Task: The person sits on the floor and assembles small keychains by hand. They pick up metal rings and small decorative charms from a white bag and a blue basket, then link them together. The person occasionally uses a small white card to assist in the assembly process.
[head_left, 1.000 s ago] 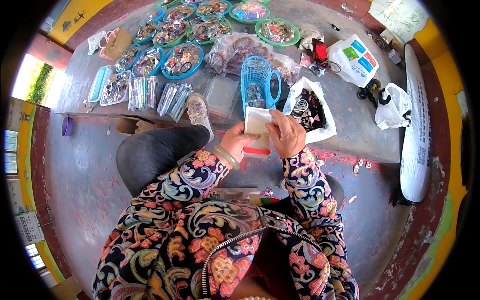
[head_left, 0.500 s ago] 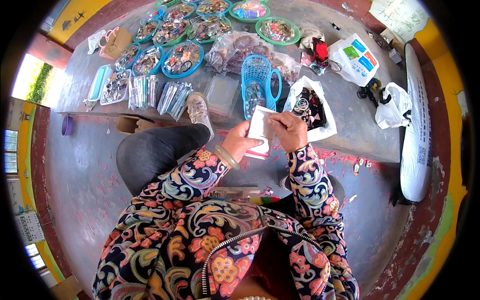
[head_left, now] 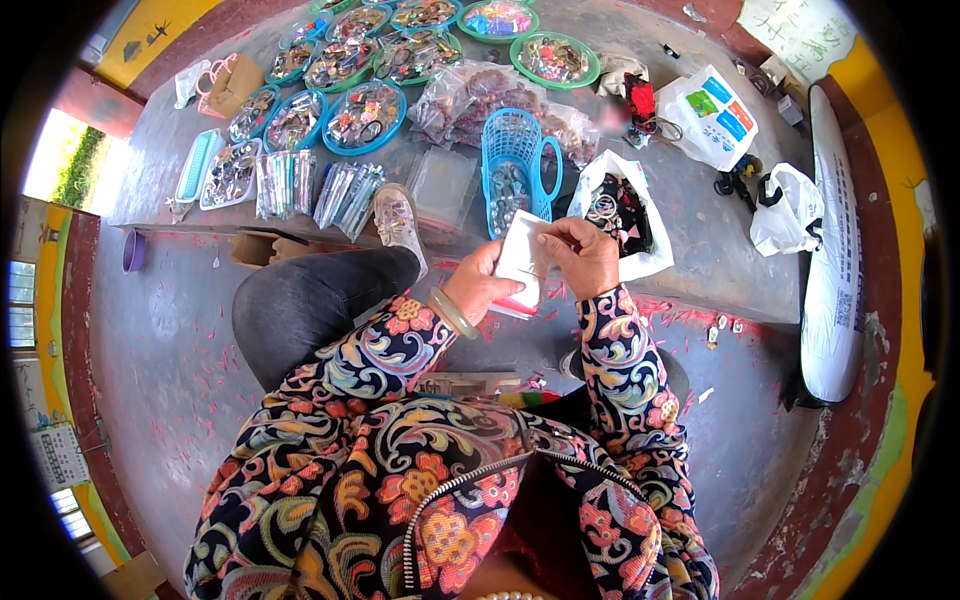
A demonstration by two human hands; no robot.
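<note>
Near the middle of the view I hold a small white rectangular pad or flat box [head_left: 522, 245] with a red strip at its lower edge; which of the two it is I cannot tell. My left hand [head_left: 478, 282], with a bangle at the wrist, grips it from the lower left, thumb across its face. At its upper right edge, the thumb and fingers of my right hand [head_left: 583, 258] are pinched together. Whatever those fingertips hold is hidden. A thin brownish line shows on the white surface. Just beyond stands a blue plastic basket [head_left: 487, 170] containing small clear packets.
An open white bag [head_left: 655, 258] of dark accessories sits beyond my right hand. On the raised ledge are blue bowls [head_left: 365, 152] of trinkets, packs of pens [head_left: 348, 198], clear plastic sleeves [head_left: 444, 188] and a printed bag [head_left: 707, 120]. My shoe [head_left: 399, 222] rests at the ledge's edge.
My right fingers have shifted slightly at the pad or box's upper right edge. Its white face now looks flatter and plainer, with the thin line visible. My left hand keeps its grip.
</note>
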